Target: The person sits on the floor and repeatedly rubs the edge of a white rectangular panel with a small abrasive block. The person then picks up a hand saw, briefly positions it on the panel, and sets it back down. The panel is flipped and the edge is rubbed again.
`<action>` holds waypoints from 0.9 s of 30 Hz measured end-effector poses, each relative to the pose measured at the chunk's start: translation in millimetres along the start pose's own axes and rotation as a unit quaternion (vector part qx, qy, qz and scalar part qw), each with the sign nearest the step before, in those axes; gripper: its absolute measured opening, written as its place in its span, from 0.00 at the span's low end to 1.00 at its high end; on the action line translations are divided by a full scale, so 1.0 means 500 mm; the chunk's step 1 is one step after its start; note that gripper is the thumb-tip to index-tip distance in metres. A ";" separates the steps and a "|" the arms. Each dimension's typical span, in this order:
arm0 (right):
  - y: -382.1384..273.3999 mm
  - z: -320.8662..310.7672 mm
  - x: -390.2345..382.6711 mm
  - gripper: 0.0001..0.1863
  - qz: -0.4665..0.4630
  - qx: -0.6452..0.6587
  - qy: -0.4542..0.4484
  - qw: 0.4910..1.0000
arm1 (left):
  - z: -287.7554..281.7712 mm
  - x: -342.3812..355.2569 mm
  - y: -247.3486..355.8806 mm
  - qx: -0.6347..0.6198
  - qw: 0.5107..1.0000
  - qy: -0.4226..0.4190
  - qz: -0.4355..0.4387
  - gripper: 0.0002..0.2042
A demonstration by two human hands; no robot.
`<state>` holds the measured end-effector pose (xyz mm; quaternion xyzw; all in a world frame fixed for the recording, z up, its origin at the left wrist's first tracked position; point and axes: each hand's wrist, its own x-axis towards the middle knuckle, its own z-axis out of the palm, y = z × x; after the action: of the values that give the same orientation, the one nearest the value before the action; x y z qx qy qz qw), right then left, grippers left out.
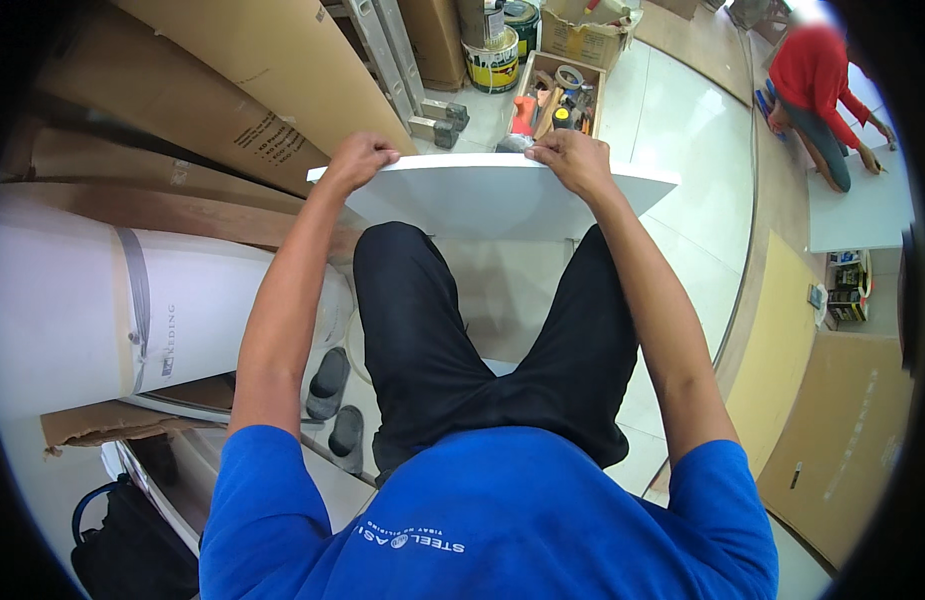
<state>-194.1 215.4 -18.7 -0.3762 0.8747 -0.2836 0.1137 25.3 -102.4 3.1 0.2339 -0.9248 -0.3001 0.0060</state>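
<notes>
A white flat panel (pixel 482 200) stands on edge in front of my knees, its thin upper edge running left to right. My left hand (pixel 363 160) pinches that edge near its left end, thumb and fingers closed on it. Towards the right end, my right hand (pixel 574 160) grips the same edge with bent fingers. The panel's far side and lower part are partly hidden. Just beyond my right hand is a wooden tray (pixel 599 105) of tools, with a yellow-and-black handle (pixel 561 118) and an orange-red handle (pixel 523 115) in it.
Tall cardboard sheets (pixel 272 70) and a ladder (pixel 387 50) lean at the far left. A big white roll (pixel 212 310) lies left, near grey slippers (pixel 345 435). Paint cans (pixel 493 65) stand beyond. At right, a person in red (pixel 812 75) works over a white panel (pixel 857 210).
</notes>
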 end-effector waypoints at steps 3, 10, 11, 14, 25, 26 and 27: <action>-0.002 0.008 0.001 0.19 -0.020 0.017 0.005 1.000 | 0.048 0.032 0.060 -0.011 0.999 -0.027 0.045 0.09; -0.002 0.013 -0.003 0.18 -0.055 -0.004 0.031 0.998 | 0.156 0.068 0.172 0.007 0.994 0.010 0.113 0.06; -0.004 0.013 -0.005 0.18 -0.057 -0.017 0.035 0.998 | 0.180 0.068 0.189 0.011 0.991 0.028 0.128 0.06; -0.004 0.010 -0.004 0.16 -0.059 -0.007 0.023 0.998 | 0.220 0.068 0.217 0.014 0.992 0.065 0.103 0.07; 0.040 -0.015 -0.008 0.13 -0.157 0.144 -0.021 0.977 | 0.207 0.050 0.210 -0.031 0.987 0.060 0.147 0.09; 0.052 -0.026 -0.013 0.14 -0.199 0.121 -0.012 0.972 | 0.207 0.043 0.208 -0.034 0.982 0.063 0.175 0.09; 0.067 -0.040 -0.019 0.16 -0.234 0.091 -0.009 0.968 | 0.204 0.036 0.205 -0.034 0.978 0.065 0.196 0.09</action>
<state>-215.6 249.3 -21.9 -0.5610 0.7317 -0.3777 0.0856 -50.1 18.7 -25.7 0.0662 -0.9397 -0.3083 0.1325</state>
